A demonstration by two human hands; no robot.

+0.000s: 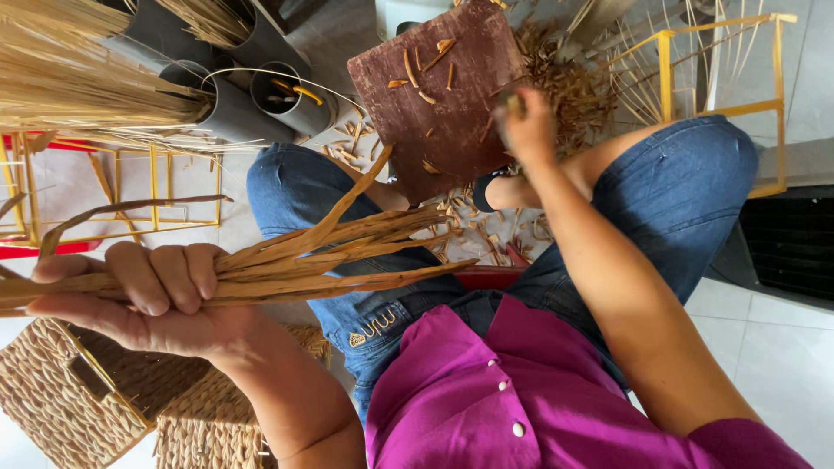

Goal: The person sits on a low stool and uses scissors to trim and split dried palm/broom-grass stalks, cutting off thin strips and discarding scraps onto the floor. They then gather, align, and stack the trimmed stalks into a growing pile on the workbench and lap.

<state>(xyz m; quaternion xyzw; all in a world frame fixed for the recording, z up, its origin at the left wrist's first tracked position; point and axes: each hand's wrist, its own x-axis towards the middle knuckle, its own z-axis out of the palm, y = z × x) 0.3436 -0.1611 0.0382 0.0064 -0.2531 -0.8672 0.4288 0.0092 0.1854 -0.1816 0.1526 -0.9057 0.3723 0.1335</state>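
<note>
The person sat low on the tiled floor [773, 347], knees in blue jeans filling the middle of the frame and a magenta shirt [486, 399] across the bottom. Along the upper left lay big sheaves of pale straw [78, 78] stuffed into grey tubes [234, 113], with yellow frames [156, 187] beneath them and another yellow frame [721, 104] at the upper right. Two woven baskets [78, 395] sat at the lower left. At top centre a dark red wooden block [443, 104] stood between the knees, littered with trimmed bits, and a heap of shavings [573, 87] spread beside it. The left hand [148, 295] was closed tight around a bundle of brown dried leaf strips [330, 252], which ran from the left edge across to the centre. The right hand [526, 126] was curled at the block's right edge around something small and pale; it was blurred, and I could not tell what it held. It looked to me like a trimming step, strips being cut on the block, and the next move would seem to call for bringing the bundle's ends onto the block squarely. The bundle's left end was cut off by the frame, and the tubes' contents were hard to make out.
</note>
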